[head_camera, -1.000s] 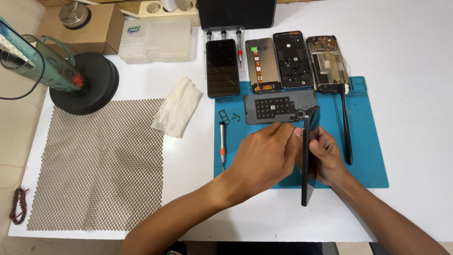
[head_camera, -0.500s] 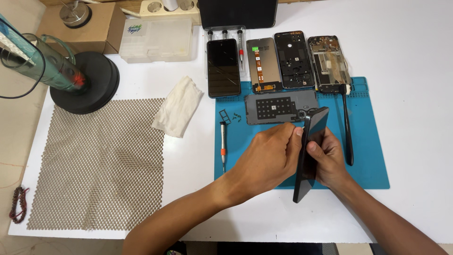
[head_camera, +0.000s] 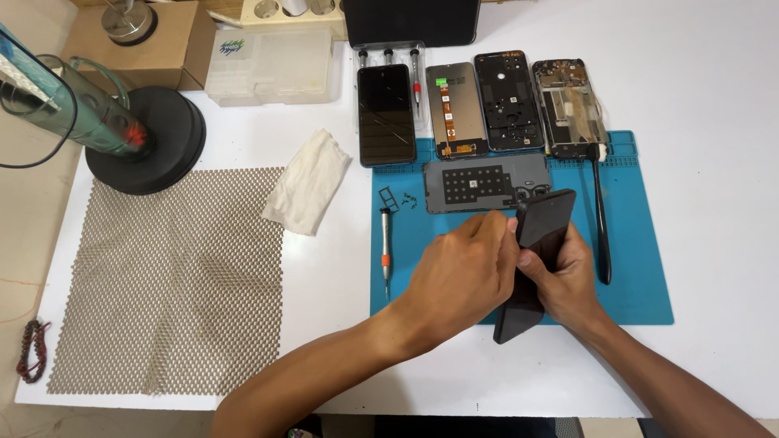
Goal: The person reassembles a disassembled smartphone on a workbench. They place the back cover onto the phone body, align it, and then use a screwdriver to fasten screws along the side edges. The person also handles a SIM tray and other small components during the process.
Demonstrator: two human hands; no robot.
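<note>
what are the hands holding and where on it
A dark phone, tilted over the blue mat: the right hand grips its middle, the left hand its left edge.

Your white table (head_camera: 714,146) carries a blue work mat (head_camera: 641,276) at right, a tan mesh mat (head_camera: 170,284) at left, a crumpled cloth (head_camera: 308,180) between them, a clear plastic box (head_camera: 272,66), a cardboard box (head_camera: 154,53), a black round stand base (head_camera: 158,146), and a beaded bracelet (head_camera: 32,350) at the left edge.
</note>
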